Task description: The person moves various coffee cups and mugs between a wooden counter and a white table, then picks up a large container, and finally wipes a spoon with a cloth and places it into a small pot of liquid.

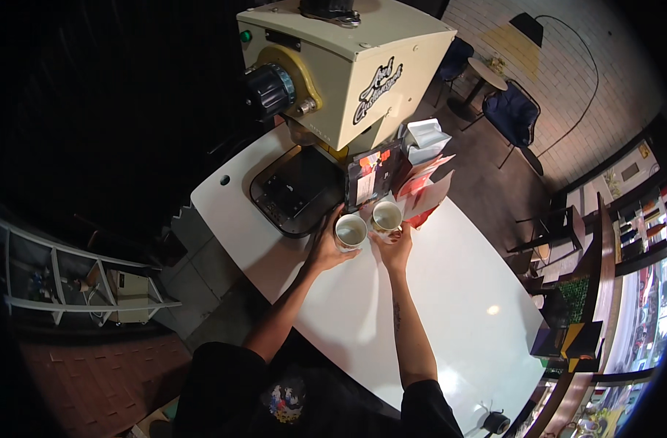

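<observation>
My left hand [326, 244] is closed around a light-coloured cup [351, 231], its fingers along the cup's left and near side. A second cup [386, 216], with a coloured pattern near its base, is gripped by my right hand [395, 247]. Both cups stand upright side by side, low over the white table [450, 292]; whether they rest on it I cannot tell. Their insides look pale, with no contents I can make out. Just beyond them stands a dark upright card [370, 175] with coloured print.
A cream machine [348, 80] with a black knob rises at the far side, above a black tray [297, 191]. Paper pouches [424, 182] stand right of the card. A small black object [496, 422] sits near the right front edge. Chairs [512, 113] stand beyond.
</observation>
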{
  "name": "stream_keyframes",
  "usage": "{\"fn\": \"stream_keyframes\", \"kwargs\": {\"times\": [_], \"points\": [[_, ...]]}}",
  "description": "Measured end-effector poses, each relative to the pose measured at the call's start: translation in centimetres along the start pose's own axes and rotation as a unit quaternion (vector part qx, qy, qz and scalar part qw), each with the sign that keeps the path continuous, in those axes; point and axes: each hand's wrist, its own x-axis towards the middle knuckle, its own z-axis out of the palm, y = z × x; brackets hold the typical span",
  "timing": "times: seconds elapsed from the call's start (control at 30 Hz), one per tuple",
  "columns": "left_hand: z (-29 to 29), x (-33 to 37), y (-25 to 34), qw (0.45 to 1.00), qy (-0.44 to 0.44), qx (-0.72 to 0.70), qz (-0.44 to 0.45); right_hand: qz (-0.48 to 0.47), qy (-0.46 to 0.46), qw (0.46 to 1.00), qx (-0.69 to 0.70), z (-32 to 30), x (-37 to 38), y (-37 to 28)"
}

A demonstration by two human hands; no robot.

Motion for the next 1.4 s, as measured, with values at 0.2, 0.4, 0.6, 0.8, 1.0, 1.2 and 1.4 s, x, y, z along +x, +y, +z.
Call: {"fn": "stream_keyframes", "kwargs": {"times": [0.2, 0.4, 0.6, 0.8, 1.0, 1.2, 1.4], "points": [[0.5, -0.8, 0.9, 0.998, 0.057, -0.017, -0.022, -0.043, -0.027, 0.997, -0.056, -2.1, -2.4, 2.2], [1.4, -7.8, 4.5, 0.971, 0.224, -0.025, 0.078, 0.182, -0.041, 0.982, 0.015, -13.2, -10.6, -1.3], [16.1, -13.4, 14.0, 0.933, -0.169, -0.308, 0.082, 0.257, 0.102, 0.961, 0.013, -27.8, -24.9, -1.8], [31.1, -23.3, 28.5, 0.734, -0.608, -0.285, 0.102, 0.24, 0.407, 0.881, -0.006, -38.3, -44.8, -6.2], [39.6, -40.6, 42.0, 0.469, -0.809, -0.306, 0.178, 0.221, 0.689, 0.69, -0.009, -42.6, -65.8, -12.4], [42.8, -59.7, 54.5, 0.314, -0.863, -0.311, 0.244, 0.161, 0.797, 0.567, -0.133, -50.9, -84.3, -16.6], [47.8, -74.5, 63.4, 0.363, -0.779, -0.362, 0.361, 0.206, 0.813, 0.503, -0.209, -61.4, -97.6, -18.0]]}}
